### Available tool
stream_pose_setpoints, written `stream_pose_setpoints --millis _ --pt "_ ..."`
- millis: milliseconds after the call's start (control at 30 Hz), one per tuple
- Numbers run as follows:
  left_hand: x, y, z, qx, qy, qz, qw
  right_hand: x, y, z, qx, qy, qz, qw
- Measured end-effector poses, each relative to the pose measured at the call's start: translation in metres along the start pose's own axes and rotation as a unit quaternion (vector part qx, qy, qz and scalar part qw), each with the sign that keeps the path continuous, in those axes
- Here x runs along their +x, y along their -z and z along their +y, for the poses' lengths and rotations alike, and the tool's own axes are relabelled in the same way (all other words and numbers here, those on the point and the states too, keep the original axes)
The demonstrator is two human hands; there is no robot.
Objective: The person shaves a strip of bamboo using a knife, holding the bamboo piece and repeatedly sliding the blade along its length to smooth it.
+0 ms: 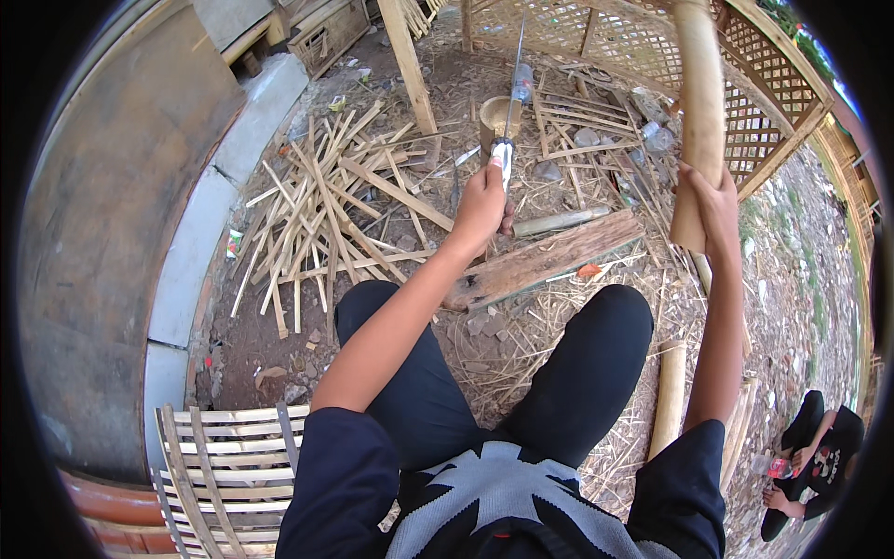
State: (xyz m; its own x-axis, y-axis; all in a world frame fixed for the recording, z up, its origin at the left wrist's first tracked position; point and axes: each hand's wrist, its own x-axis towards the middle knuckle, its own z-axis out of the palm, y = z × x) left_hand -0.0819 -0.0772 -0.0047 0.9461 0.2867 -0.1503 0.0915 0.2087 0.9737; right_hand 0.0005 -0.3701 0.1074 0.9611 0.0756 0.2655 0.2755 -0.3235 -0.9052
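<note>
Tan bamboo fills the person's right grip, whose fingers are clamped around the lower part of a thick pole; the pole is held up on the right, nearly upright, its upper end blurred and running out at the top edge. The left grip is closed around the handle of a long-bladed knife, held ahead of the knees, its narrow blade pointing away from the body. Knife and pole are well apart.

Just beyond the left grip, a round tan piece is partly hidden by the knife, with a clear plastic bottle near it. Closer in, a weathered wooden plank lies slantwise on the ground, a short pale stick alongside its far edge. Split bamboo strips are heaped crosswise to the left, near a wooden post. Lattice fencing closes off the far side. At lower left is a slatted bamboo panel; beside the right thigh lies another bamboo length. At lower right, another person in dark clothes holds a red-labelled bottle.
</note>
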Motion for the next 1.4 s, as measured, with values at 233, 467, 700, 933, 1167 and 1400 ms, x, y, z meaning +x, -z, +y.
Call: stream_pose_setpoints --millis 233,467,700,933,1167,1400 --pt "0.0 0.001 0.004 -0.006 0.013 0.005 1.0 0.021 -0.046 -0.001 -0.291 0.184 0.028 0.938" --pt "-0.006 0.003 0.009 -0.006 0.007 -0.005 1.0 0.038 -0.09 -0.022 -0.365 0.177 -0.057 0.912" --pt "-0.007 0.006 0.016 -0.057 0.021 -0.024 0.998 0.057 -0.1 -0.016 -0.403 0.148 -0.082 0.899" --pt "-0.01 0.003 0.021 -0.07 0.03 -0.021 0.997 0.058 -0.096 -0.024 -0.397 0.109 -0.106 0.905" --pt "-0.01 0.005 0.017 -0.08 0.033 -0.031 0.996 0.052 -0.1 -0.037 -0.395 0.111 -0.105 0.906" --pt "-0.014 0.006 0.017 -0.042 0.038 -0.024 0.998 0.06 -0.093 -0.029 -0.414 0.149 -0.107 0.892"
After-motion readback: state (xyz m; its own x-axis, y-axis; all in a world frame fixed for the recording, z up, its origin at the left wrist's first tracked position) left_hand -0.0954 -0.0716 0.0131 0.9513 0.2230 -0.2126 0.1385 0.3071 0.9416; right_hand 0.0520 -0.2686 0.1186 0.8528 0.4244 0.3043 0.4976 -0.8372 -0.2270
